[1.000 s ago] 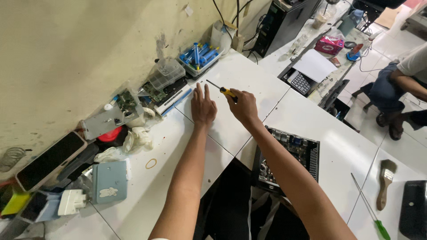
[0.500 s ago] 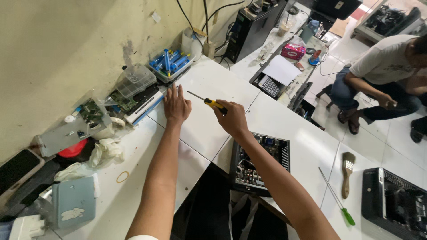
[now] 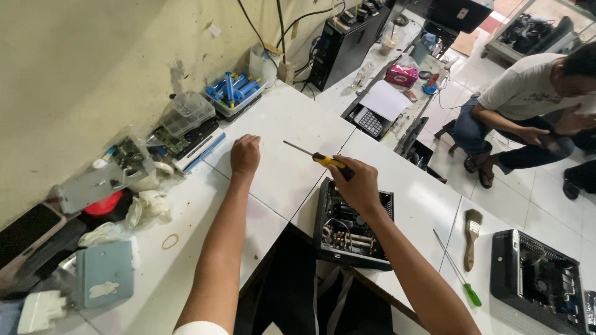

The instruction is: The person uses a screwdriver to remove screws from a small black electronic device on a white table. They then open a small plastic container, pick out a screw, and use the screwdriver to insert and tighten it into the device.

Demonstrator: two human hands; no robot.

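My right hand [image 3: 359, 181] is closed around the yellow-handled screwdriver [image 3: 315, 158], its shaft pointing left and far over the white floor [image 3: 292, 124]. My left hand [image 3: 246, 155] is curled into a loose fist, holding nothing, knuckles on the floor to the left of the tip. Just near of my right hand sits an open black case [image 3: 351, 226].
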